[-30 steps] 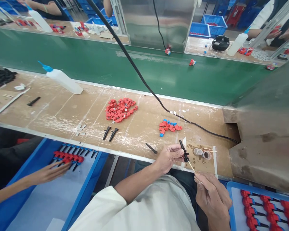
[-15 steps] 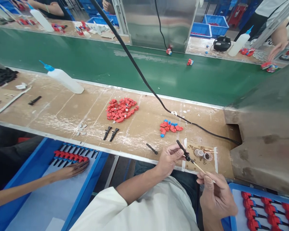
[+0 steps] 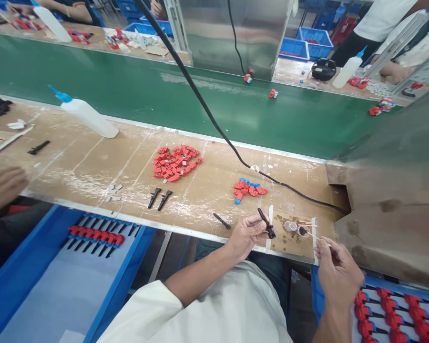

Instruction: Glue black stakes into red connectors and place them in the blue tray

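Observation:
My left hand (image 3: 246,238) pinches a black plastic toy gun part (image 3: 266,223), held tilted above the front edge of the bench. In my right hand (image 3: 340,270) is a thin swab stick (image 3: 315,237), its dark tip at a small cup of dark liquid (image 3: 301,231); whether it touches the liquid I cannot tell. A second small clear cup (image 3: 290,226) stands beside it on a stained, taped-down piece of cardboard (image 3: 284,244). One similar black part (image 3: 221,221) lies left of my left hand. Red and blue toy pieces (image 3: 249,187) lie just behind.
A heap of red pieces (image 3: 175,163), two black parts (image 3: 164,200) and a white bottle (image 3: 89,118) lie on the bench. A black cable (image 3: 214,121) crosses overhead. Blue trays (image 3: 119,271) of red assemblies flank me. A co-worker's hand (image 3: 3,188) is at left.
My right hand has moved right, taking the swab tip from the black part to the dark cup. The co-worker's hand has left the tray and is above the bench edge.

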Motion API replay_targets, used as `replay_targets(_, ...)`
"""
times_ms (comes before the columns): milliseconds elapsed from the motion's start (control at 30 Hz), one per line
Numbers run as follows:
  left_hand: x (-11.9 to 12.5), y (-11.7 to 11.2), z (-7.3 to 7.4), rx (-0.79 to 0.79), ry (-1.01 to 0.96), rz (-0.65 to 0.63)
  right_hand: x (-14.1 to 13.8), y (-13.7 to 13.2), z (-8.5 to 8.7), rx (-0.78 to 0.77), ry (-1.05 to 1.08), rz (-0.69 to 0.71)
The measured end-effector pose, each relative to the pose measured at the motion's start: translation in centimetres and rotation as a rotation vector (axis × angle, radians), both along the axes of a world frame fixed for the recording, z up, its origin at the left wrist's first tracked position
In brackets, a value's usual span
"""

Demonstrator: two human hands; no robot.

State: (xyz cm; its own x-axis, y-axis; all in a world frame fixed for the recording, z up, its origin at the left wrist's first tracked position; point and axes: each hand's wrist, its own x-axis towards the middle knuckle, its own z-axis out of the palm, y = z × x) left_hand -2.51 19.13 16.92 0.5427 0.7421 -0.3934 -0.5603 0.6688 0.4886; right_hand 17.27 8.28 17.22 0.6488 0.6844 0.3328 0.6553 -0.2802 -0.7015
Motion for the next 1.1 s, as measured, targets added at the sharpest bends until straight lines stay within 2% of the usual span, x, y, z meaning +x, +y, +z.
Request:
replay_targets(200,-0.4,-0.1,-0.3,-0.002,0.028,0.021,0.7,0.9,-1.3,-0.061,-0.093,0.097)
replay_targets(300,-0.8,0.0,-0.5,0.015,0.031,0.037,0.7,1.3,-1.9,-0.061,-0.075,0.056)
replay_targets(567,-2.0,0.0,-1.7,-0.021,0.079,0.084,1.1,0.7,-3.1,0.066,0.196,-0.156)
replay_targets(633,-2.0,0.0,-1.9,-0.027,0.072,0.084,1.2,0.7,-3.3,0.072,0.182,-0.197)
replay_targets(733,-2.0,0.0,-2.0,-0.036,0.06,0.093,1.3,1.1,-3.4,0.011,0.047,-0.152)
replay_targets(867,-2.3,0.1,-2.2,-0.052,0.045,0.122,1.3,1.6,-2.9,-0.04,-0.07,-0.081)
replay_targets(1033,-4.8,0.9,-2.2,-0.061,0.013,0.276,-0.2,1.6,-0.5,0.092,-0.137,-0.183)
replay_targets(1100,-6.1,1.4,-2.0,-0.048,0.006,0.35,-1.7,2.2,0.4,0.132,-0.124,-0.071)
